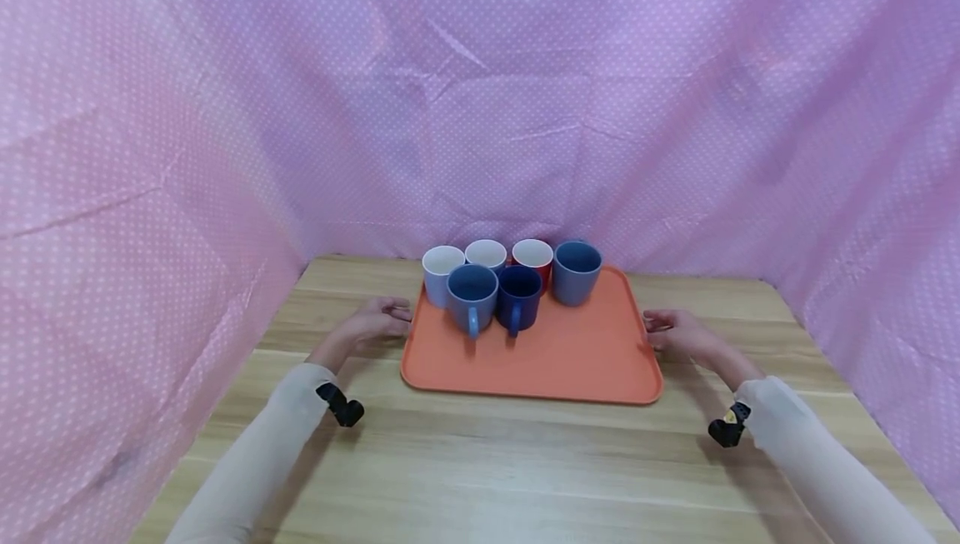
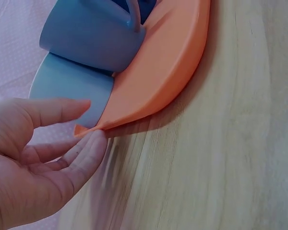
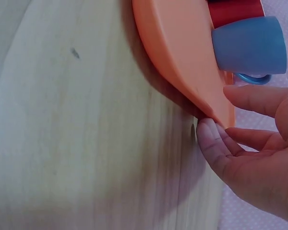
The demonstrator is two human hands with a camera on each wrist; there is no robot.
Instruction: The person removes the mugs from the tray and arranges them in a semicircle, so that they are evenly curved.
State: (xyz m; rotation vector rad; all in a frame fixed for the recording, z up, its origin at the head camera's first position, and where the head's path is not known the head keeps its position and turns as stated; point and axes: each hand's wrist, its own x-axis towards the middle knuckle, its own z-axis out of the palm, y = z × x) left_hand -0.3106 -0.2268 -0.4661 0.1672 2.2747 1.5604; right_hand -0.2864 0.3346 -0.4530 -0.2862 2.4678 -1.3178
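An orange tray (image 1: 555, 361) lies on the wooden table with several mugs grouped along its far and left part. Among them are a pale blue mug (image 1: 437, 284), a grey-blue mug (image 1: 465, 311), a dark blue mug (image 1: 528, 311), a red mug (image 1: 546, 276) and another grey-blue mug (image 1: 576, 284) on the right. At the tray's left edge is my left hand (image 1: 377, 321), its fingers touching the rim from below and its thumb lifted above. My right hand (image 1: 681, 334) touches the right rim likewise, its thumb apart from the fingers.
Pink dotted cloth (image 1: 480, 111) hangs behind and on both sides of the wooden table (image 1: 480, 461). The mugs at the back stand close to the cloth. Black wrist cameras (image 1: 342, 406) are strapped over both pale sleeves.
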